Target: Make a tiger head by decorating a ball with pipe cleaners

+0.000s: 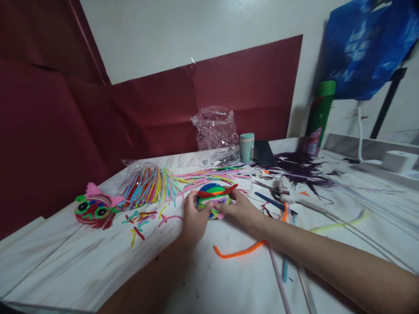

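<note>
Between my two hands is a round ball wrapped in pipe cleaners [211, 189], with blue, green, pink and yellow strands. A red pipe cleaner [232, 189] crosses its top and sticks out at the right. My left hand [195, 215] grips the ball's left side, its thumb on the front. On the right side my right hand [238, 206] is closed around it, thumb also at the front near a pink bit. The palm-side fingers are partly hidden. An orange pipe cleaner [240, 253] lies on the table just below my right wrist.
At left sits a pipe-cleaner fish [94, 210] with big eyes, beside bundled pipe cleaners [149, 187] and cut scraps [139, 224]. To the right are a glue gun [284, 187], dark purple strands [294, 168] and glue sticks [306, 288]. A cup [247, 148] and phone [265, 152] stand behind.
</note>
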Motion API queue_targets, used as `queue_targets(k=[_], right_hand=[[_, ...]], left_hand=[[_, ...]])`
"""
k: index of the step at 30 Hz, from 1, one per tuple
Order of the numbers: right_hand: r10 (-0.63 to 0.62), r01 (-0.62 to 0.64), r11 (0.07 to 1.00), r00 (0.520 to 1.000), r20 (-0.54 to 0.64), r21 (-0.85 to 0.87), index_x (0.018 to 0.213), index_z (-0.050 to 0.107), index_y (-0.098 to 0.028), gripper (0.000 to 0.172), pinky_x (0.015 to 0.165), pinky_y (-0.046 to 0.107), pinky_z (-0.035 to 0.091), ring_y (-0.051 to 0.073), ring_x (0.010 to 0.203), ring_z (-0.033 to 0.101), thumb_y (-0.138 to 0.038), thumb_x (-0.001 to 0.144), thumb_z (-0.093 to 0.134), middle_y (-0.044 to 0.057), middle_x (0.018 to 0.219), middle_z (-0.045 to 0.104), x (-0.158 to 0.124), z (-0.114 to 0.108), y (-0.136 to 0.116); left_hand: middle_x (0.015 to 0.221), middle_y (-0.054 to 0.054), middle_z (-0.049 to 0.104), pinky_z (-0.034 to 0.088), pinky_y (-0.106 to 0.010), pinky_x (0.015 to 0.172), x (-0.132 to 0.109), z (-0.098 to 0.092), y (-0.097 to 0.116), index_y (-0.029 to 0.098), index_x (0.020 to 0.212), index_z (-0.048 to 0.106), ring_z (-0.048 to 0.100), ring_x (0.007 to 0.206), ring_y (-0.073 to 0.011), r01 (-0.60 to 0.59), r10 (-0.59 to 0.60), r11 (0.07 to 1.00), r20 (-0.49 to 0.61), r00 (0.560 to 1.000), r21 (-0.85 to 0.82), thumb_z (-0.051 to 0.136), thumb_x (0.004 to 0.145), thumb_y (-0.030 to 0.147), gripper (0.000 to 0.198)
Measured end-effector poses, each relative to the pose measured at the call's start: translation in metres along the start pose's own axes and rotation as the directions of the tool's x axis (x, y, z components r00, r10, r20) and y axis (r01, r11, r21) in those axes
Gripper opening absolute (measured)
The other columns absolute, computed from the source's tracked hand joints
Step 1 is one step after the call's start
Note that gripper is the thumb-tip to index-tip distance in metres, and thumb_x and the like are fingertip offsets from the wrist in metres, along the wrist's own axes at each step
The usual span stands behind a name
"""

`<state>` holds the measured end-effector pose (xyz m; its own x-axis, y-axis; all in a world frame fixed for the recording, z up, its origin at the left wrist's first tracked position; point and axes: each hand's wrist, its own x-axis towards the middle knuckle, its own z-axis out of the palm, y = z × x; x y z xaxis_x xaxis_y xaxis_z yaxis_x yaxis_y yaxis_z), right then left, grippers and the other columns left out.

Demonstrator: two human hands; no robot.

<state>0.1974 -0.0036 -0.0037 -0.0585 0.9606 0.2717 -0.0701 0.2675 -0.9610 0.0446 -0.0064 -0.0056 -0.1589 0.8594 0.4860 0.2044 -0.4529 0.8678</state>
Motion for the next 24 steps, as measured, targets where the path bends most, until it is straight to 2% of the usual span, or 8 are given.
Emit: queue_targets(k=[3,10,17,24], right_hand=[[-0.002,0.001,0.999,1.0,-0.021,-0.051,0.106,0.056,-0.018,0.056,0.076,0.036,0.051,0.023,0.088,0.063,-0.035,0.058,0.079,0.007,0.101,0.068,0.0004,-0.0003,0.0042],[-0.048,0.04,0.993,0.997,-0.065,-0.115,0.105,0.057,-0.017,0.051,0.081,0.037,0.049,0.023,0.089,0.063,-0.033,0.06,0.077,0.007,0.1,0.068,0.0033,0.0025,0.0056],[-0.039,0.037,0.999,0.998,-0.046,-0.038,0.109,0.057,-0.017,0.053,0.083,0.035,0.048,0.022,0.094,0.062,-0.029,0.06,0.076,0.008,0.104,0.067,0.0015,0.0049,-0.0011],[-0.05,0.049,0.998,0.998,-0.038,-0.025,0.108,0.057,-0.017,0.052,0.084,0.036,0.048,0.022,0.092,0.062,-0.029,0.061,0.075,0.007,0.104,0.068,0.0014,0.0036,-0.0001]], left_hand=[[0.097,-0.005,0.062,0.047,-0.034,0.082,-0.0002,0.0,-0.0009,0.02,0.099,0.056,0.059,0.093,-0.0202,-0.01,0.01,1.0,-0.004,1.0,0.016,0.069,0.068,0.025,0.035],[0.101,-0.006,0.061,0.045,-0.035,0.086,0.0013,0.0003,-0.0009,0.02,0.101,0.055,0.057,0.098,-0.0207,-0.025,0.025,0.999,-0.004,1.0,0.039,0.066,0.07,0.024,0.034],[0.106,-0.007,0.059,0.042,-0.038,0.09,0.0004,0.0012,0.0049,0.02,0.103,0.053,0.054,0.101,-0.022,0.002,-0.002,0.997,-0.002,1.0,0.079,0.065,0.07,0.024,0.035],[0.101,-0.005,0.06,0.044,-0.035,0.086,0.0001,-0.0006,0.0064,0.021,0.099,0.056,0.055,0.096,-0.0204,-0.028,0.028,1.0,0.016,0.999,0.003,0.067,0.069,0.026,0.032]])
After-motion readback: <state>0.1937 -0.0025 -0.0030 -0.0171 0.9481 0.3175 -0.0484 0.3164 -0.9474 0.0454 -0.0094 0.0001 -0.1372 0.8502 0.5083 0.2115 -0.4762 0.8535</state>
